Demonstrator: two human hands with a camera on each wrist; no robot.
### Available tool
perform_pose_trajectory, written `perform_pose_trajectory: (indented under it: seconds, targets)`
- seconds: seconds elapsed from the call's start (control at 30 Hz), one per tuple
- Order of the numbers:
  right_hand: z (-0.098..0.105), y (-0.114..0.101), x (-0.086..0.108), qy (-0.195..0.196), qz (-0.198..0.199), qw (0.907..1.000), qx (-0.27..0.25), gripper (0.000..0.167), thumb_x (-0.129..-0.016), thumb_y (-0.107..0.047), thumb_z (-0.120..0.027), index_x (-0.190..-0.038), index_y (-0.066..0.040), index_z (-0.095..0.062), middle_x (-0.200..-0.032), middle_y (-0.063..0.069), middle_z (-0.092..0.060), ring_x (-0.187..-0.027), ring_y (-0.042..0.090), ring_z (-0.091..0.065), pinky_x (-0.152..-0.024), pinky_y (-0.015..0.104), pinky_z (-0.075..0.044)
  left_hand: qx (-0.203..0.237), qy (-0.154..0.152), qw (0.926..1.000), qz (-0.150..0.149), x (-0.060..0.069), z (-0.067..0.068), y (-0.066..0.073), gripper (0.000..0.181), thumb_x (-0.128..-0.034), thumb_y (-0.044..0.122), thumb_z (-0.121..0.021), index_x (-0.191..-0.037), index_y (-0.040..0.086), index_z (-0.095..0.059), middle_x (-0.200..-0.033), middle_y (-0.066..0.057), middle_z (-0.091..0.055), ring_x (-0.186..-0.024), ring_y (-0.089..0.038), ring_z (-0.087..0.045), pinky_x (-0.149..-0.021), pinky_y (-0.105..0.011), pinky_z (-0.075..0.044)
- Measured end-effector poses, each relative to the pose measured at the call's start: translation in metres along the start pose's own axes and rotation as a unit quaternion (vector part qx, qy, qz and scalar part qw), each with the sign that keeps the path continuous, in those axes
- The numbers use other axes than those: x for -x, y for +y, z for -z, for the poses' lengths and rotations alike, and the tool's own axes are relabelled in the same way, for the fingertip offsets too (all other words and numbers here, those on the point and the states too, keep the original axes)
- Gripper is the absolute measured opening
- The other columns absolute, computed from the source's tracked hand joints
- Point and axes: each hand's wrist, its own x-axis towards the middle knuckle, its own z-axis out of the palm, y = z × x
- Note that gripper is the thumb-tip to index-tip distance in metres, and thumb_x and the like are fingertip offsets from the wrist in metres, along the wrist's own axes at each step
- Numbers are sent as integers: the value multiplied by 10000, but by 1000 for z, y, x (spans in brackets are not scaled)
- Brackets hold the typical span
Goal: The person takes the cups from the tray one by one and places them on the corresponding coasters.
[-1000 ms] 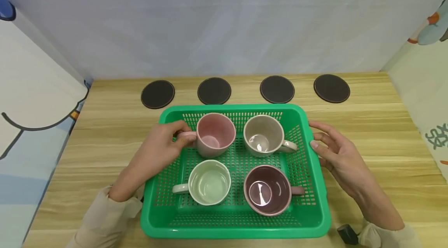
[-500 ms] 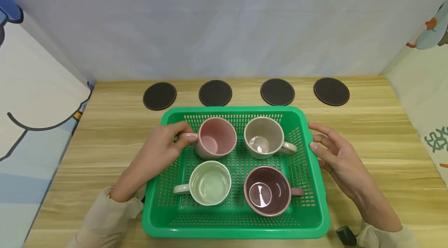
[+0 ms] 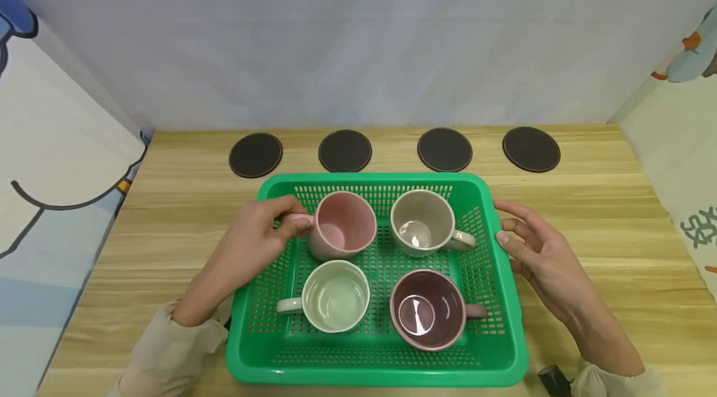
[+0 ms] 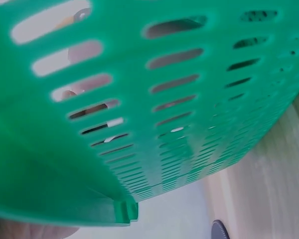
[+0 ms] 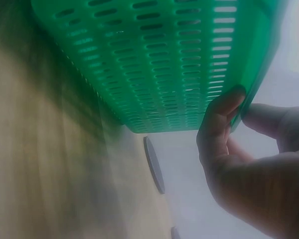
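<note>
My left hand [image 3: 249,244] pinches the handle of a pink mug [image 3: 343,223] between thumb and fingers. This mug leans slightly inside a green plastic basket [image 3: 375,377], at its far left. A pale green mug [image 3: 336,296] stands just in front of it, handle to the left. On the basket's right side are a beige mug [image 3: 421,223] and a dark mauve mug [image 3: 428,310], handles to the right. My right hand [image 3: 549,263] grips the basket's right rim; in the right wrist view its thumb [image 5: 269,119] and curled fingers [image 5: 217,124] meet at the edge.
Several round black coasters line the table's far side, from a left coaster [image 3: 256,155] to a right coaster [image 3: 531,149]. Behind them hangs a pale cloth [image 3: 381,42]. The wooden table [image 3: 605,198] extends on both sides of the basket.
The pink mug has shifted slightly toward me and nearer the pale green mug, still held by its handle. My right hand stays on the rim. The head view has tilted a little.
</note>
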Motion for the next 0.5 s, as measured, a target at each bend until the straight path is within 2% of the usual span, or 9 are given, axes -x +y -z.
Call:
perform_pose_trajectory:
  seconds: [0.2,0.33,0.5]
  targets:
    - [0,0,1,-14,21,10000,-40,493,-1091,-1,-482,-1562,-123,-402,-1253,15,-639,-989,88,-728,-762,304,-662,-170,145,9997,26,2,5,5,126,-1016,269,-684,-913,205,-718,-810,56,-683,-735,-138,-557,-689,-265,-465]
    - [0,1,1,-38,28,10000,-33,500,-1091,2,-479,-1568,-123,-397,-1241,18,-643,-994,88,-729,-763,308,-663,-237,346,9991,-96,4,9,9,109,-1001,255,-701,-917,203,-747,-799,65,-697,-717,-128,-555,-685,-252,-469]
    - [0,2,0,-34,39,10000,-51,497,-1090,7,-479,-1564,-122,-402,-1236,15,-640,-991,84,-727,-760,303,-662,-114,513,9984,-210,5,10,9,94,-988,229,-712,-910,205,-760,-794,64,-722,-709,-119,-576,-681,-231,-476]
